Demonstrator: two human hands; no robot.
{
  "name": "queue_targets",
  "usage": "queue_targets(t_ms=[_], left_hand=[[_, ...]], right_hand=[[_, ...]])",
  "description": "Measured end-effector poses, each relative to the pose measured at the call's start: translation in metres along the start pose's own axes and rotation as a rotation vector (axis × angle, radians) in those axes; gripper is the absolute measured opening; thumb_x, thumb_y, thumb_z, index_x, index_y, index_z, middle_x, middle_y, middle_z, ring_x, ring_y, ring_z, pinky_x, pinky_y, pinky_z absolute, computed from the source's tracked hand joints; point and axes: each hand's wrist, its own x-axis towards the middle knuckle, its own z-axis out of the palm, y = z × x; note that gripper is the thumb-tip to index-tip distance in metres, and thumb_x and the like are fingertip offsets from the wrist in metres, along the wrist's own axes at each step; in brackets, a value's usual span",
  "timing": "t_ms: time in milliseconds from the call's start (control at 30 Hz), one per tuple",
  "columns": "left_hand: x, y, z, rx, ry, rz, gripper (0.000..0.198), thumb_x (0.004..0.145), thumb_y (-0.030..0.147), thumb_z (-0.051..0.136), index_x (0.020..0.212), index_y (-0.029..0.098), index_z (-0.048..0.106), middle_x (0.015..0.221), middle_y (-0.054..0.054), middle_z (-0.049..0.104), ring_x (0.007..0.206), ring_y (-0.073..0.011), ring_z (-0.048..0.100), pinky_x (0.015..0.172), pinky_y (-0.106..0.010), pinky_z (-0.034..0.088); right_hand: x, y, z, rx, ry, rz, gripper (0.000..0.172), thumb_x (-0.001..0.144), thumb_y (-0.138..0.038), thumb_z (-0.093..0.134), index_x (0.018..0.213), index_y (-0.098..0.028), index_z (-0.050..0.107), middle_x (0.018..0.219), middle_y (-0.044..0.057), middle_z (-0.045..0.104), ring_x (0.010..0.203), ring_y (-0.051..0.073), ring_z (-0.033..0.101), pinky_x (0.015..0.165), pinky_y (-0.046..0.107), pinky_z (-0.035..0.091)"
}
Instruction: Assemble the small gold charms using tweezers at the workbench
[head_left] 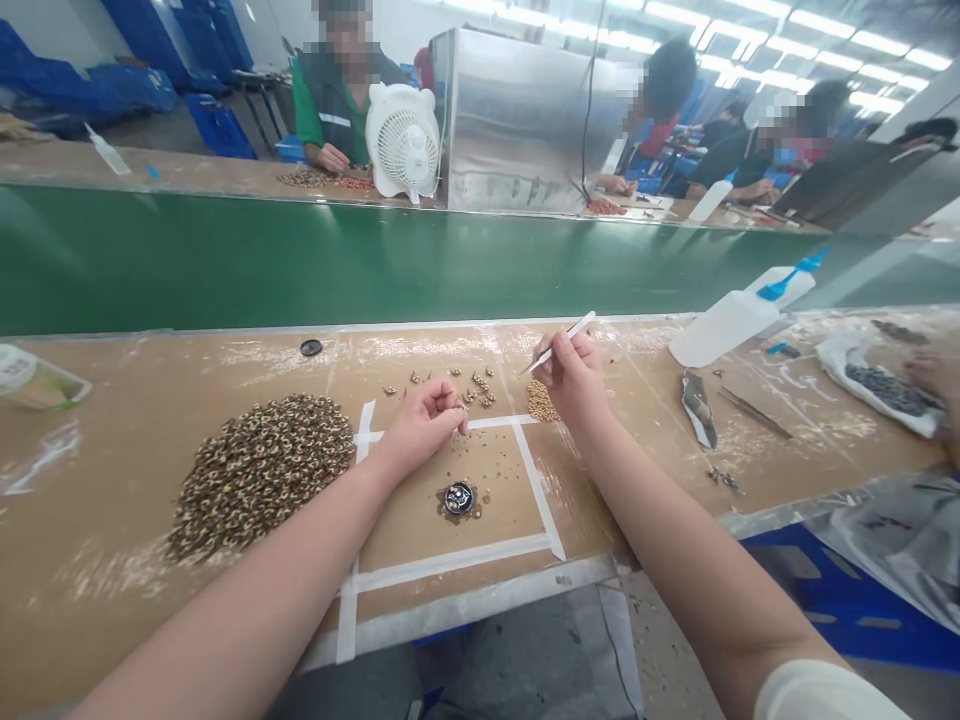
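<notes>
Slim white pointed tool (583, 323), one; round black dishes (459, 498), two; heap of golden pieces (540, 402), one; white plastic fan (406, 143), one.

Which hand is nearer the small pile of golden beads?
Right. The right hand is close beside the golden beads, at their right; the left hand is farther off, to their left.

Heap of parts (262, 470) left of dish (459, 498)
</notes>
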Motion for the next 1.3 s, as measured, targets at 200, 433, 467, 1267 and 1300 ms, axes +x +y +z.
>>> queue_targets(t_ms=[200, 433, 467, 1267, 1300], left_hand=[[-0.003, -0.005, 0.004, -0.128, -0.105, -0.009, 0.020, 0.093, 0.024, 0.063, 0.107, 0.027, 0.050, 0.079, 0.005, 0.071, 0.048, -0.0075, 0.039, 0.051, -0.023, 0.032], [-0.007, -0.004, 0.003, -0.049, -0.137, 0.034, 0.022, 0.103, 0.027, 0.052, 0.099, 0.020, 0.072, 0.087, -0.001, 0.066, 0.055, -0.0089, 0.039, 0.053, -0.026, 0.031], [-0.007, -0.003, 0.004, -0.078, -0.139, 0.014, 0.023, 0.104, 0.028, 0.052, 0.100, 0.020, 0.073, 0.085, 0.000, 0.064, 0.054, -0.0090, 0.037, 0.052, -0.026, 0.030], [-0.005, 0.001, 0.004, -0.331, -0.125, -0.107, 0.038, 0.108, 0.051, 0.065, 0.087, 0.019, 0.064, 0.077, 0.003, 0.055, 0.049, -0.0045, 0.039, 0.047, -0.021, 0.028], [-0.005, 0.002, 0.005, -0.361, -0.130, -0.123, 0.038, 0.107, 0.051, 0.066, 0.087, 0.018, 0.064, 0.077, 0.003, 0.055, 0.048, -0.0041, 0.038, 0.047, -0.020, 0.027]], right_hand=[[0.000, -0.005, 0.043, 0.046, -0.193, -0.122, 0.046, 0.099, -0.066, 0.075, 0.080, -0.025, 0.063, 0.059, -0.006, 0.040, 0.048, 0.012, 0.036, 0.045, 0.028, 0.026], [-0.024, 0.015, 0.043, -0.164, -0.114, -0.312, 0.042, 0.106, -0.060, 0.067, 0.083, -0.025, 0.072, 0.064, 0.000, 0.059, 0.050, 0.015, 0.051, 0.051, 0.034, 0.039], [-0.026, 0.014, 0.042, -0.196, -0.107, -0.354, 0.041, 0.106, -0.060, 0.067, 0.083, -0.026, 0.072, 0.065, 0.000, 0.060, 0.050, 0.016, 0.052, 0.051, 0.035, 0.041], [-0.028, 0.007, 0.042, -0.252, -0.128, -0.408, 0.037, 0.111, -0.053, 0.062, 0.089, -0.026, 0.075, 0.066, -0.001, 0.065, 0.058, 0.015, 0.062, 0.060, 0.035, 0.053], [-0.028, 0.007, 0.043, -0.238, -0.103, -0.357, 0.040, 0.110, -0.056, 0.062, 0.089, -0.026, 0.075, 0.065, -0.001, 0.065, 0.055, 0.014, 0.062, 0.057, 0.033, 0.052]])
